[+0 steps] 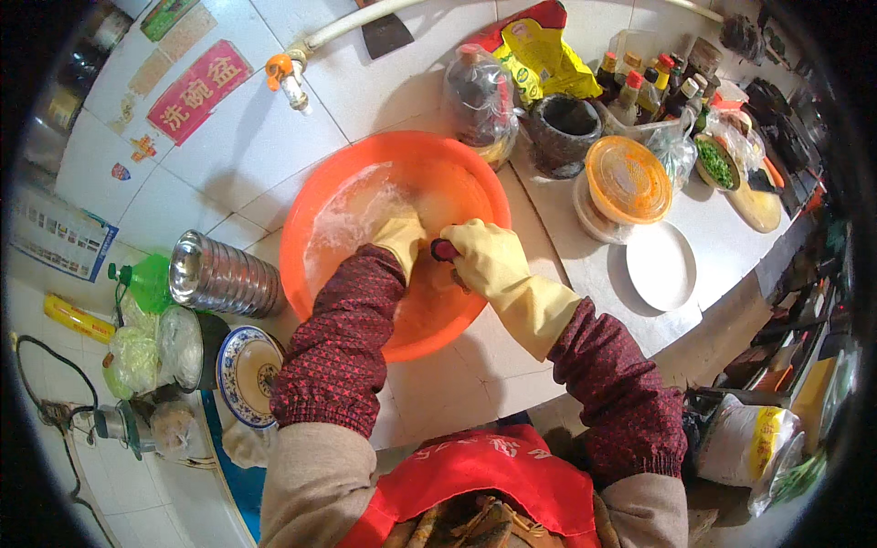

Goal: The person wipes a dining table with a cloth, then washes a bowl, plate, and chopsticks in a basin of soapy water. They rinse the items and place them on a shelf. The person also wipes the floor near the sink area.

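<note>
A wide orange plastic basin [306,196] of sudsy water stands on the counter in front of me. Both hands wear pale yellow rubber gloves. My left hand [398,239] reaches into the basin, its fingers hidden by the water and suds. Over the basin's right part, my right hand [484,260] is closed around a dark thing with a rounded end [445,249]. The rest of that thing is hidden by the glove and the water, so its kind does not show. The two hands are close together but apart.
A ribbed metal pot [228,276] and a blue-patterned plate [239,376] flank the basin's left. At right are a stone mortar [560,146], an orange-lidded tub [628,180], a white plate [661,266] and several sauce bottles [650,96]. An orange-handled tap [290,80] projects from the tiled wall.
</note>
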Motion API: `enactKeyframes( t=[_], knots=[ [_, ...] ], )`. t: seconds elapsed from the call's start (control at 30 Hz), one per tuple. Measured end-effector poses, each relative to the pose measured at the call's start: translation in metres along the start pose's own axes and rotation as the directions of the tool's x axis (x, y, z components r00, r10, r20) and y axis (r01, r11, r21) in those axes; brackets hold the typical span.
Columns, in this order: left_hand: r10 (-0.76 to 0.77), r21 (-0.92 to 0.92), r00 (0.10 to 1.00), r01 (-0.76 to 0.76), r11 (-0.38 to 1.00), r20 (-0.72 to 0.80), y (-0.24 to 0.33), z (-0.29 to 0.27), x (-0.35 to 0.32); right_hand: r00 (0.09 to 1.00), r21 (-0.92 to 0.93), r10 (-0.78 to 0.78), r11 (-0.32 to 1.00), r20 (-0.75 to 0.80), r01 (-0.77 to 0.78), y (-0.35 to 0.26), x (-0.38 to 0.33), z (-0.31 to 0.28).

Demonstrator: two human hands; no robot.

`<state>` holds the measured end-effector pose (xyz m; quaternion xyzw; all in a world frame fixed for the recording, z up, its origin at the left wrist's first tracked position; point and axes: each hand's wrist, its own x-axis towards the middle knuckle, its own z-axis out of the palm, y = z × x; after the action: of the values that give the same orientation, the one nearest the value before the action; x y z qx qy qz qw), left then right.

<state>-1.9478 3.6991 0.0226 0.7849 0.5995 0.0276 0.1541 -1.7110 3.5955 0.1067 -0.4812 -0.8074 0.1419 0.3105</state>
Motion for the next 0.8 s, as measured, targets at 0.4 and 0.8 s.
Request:
enactKeyframes(
  t=[0.4, 0.8],
  knots=[
    [-0.277, 0.009, 0.959, 0.278, 0.960, -0.057, -0.013, -0.022, -0.026, 1.000, 0.030, 0.002, 1.000, 0.018, -0.002, 0.002, 0.002, -0.004],
    [-0.063, -1.000, 0.998, -0.004, 0.000, -0.004, -0.019, -0.073, -0.085, 0.995, -0.067, 0.058, 0.996, 0.078, -0.052, 0.011, 0.007, 0.009]
  ],
)
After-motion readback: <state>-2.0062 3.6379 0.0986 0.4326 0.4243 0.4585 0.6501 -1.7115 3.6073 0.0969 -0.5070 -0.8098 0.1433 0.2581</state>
